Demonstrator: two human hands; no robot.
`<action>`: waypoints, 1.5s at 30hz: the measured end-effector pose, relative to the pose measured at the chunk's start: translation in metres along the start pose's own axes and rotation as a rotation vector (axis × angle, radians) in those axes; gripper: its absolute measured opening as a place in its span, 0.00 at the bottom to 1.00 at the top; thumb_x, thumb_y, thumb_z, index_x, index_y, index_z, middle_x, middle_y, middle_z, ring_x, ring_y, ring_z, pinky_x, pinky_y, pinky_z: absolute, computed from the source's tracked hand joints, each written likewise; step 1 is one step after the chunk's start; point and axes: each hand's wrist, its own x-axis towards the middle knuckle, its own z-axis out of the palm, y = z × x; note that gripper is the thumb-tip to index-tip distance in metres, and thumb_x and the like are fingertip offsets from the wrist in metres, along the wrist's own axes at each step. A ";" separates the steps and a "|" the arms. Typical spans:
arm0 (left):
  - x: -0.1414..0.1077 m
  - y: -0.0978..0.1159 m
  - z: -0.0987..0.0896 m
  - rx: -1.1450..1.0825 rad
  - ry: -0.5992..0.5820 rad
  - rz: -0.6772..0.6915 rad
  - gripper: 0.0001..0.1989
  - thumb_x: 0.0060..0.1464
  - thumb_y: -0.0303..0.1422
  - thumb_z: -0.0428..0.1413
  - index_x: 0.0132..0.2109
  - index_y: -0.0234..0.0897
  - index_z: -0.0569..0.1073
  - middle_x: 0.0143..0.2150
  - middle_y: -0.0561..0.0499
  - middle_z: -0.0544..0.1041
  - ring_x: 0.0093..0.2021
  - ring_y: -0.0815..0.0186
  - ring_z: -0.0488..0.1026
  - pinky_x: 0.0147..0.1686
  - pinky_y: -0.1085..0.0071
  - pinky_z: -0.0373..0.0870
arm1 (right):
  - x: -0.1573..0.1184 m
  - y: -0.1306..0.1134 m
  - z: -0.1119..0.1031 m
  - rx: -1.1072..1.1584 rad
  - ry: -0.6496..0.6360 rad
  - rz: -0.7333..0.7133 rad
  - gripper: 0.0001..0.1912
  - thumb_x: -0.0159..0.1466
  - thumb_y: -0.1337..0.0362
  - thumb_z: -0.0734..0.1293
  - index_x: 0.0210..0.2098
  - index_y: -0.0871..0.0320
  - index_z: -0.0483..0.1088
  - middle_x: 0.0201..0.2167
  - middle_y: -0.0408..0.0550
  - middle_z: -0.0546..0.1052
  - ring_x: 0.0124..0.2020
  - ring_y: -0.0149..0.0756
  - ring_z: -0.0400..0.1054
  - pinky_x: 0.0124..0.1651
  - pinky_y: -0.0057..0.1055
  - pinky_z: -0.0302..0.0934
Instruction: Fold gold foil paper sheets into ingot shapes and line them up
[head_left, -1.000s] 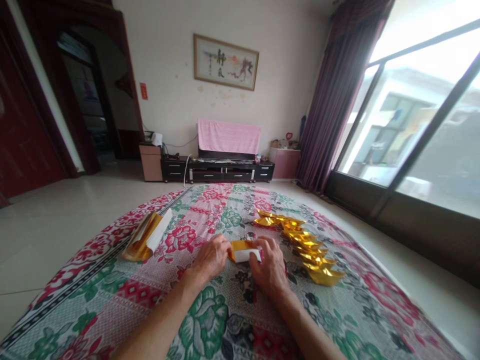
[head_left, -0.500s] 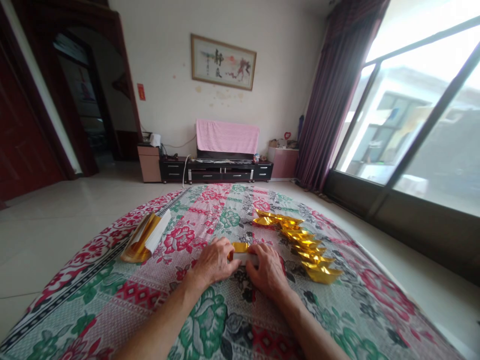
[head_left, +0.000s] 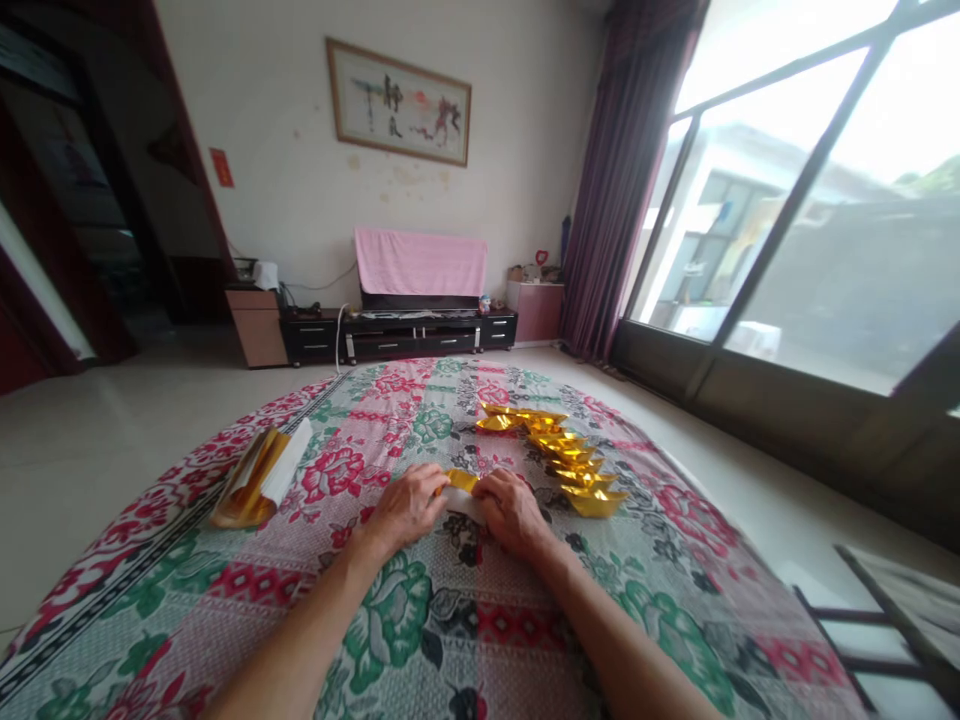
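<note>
Hands (head_left: 409, 505) on folded gold/wht paper (head_left: 462, 482)

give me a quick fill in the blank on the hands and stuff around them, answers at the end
1. The left hand and right hand hold a small folded gold paper whose other visible colour is ____.
2. The shiny gold boat-shaped pieces lie nearer the ____ hand.
3. The loosely curled gold-and-white sheets lie nearer the ____ hand.

Missing words: white; right; left

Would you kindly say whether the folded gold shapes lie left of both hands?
No, the folded gold shapes run from beyond the right hand to its right side.
</note>
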 end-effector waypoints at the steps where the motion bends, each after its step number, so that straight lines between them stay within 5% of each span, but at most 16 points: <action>1: 0.000 -0.001 0.002 -0.005 0.014 0.004 0.11 0.52 0.27 0.50 0.42 0.38 0.71 0.42 0.49 0.72 0.44 0.65 0.68 0.45 0.68 0.67 | 0.000 0.002 -0.001 0.019 -0.021 -0.017 0.12 0.53 0.75 0.57 0.29 0.57 0.69 0.30 0.44 0.69 0.33 0.32 0.61 0.39 0.27 0.53; 14: -0.003 0.021 0.003 0.011 0.050 0.091 0.14 0.49 0.26 0.52 0.44 0.39 0.72 0.46 0.47 0.70 0.49 0.62 0.66 0.51 0.63 0.65 | -0.012 0.004 -0.005 0.138 -0.021 -0.103 0.18 0.44 0.79 0.58 0.32 0.58 0.68 0.32 0.45 0.68 0.37 0.32 0.61 0.41 0.27 0.54; 23: 0.000 0.024 0.003 0.082 0.030 0.080 0.14 0.56 0.27 0.46 0.47 0.40 0.70 0.50 0.47 0.69 0.54 0.61 0.61 0.55 0.60 0.61 | -0.014 -0.005 -0.009 0.089 -0.027 -0.082 0.16 0.45 0.76 0.59 0.33 0.57 0.67 0.32 0.46 0.66 0.36 0.34 0.60 0.40 0.29 0.54; 37: 0.001 0.014 0.010 -0.024 0.064 0.012 0.14 0.58 0.28 0.43 0.46 0.39 0.71 0.45 0.49 0.72 0.45 0.69 0.69 0.47 0.73 0.67 | -0.007 -0.004 -0.002 0.025 0.023 -0.072 0.17 0.52 0.77 0.59 0.40 0.55 0.65 0.37 0.47 0.68 0.40 0.37 0.59 0.44 0.32 0.53; 45: 0.002 0.032 -0.004 0.117 0.039 0.051 0.13 0.54 0.26 0.47 0.45 0.40 0.70 0.45 0.47 0.70 0.48 0.61 0.64 0.50 0.64 0.64 | -0.007 -0.004 0.000 -0.014 -0.019 -0.076 0.14 0.55 0.76 0.58 0.38 0.56 0.66 0.34 0.46 0.68 0.37 0.35 0.59 0.42 0.30 0.52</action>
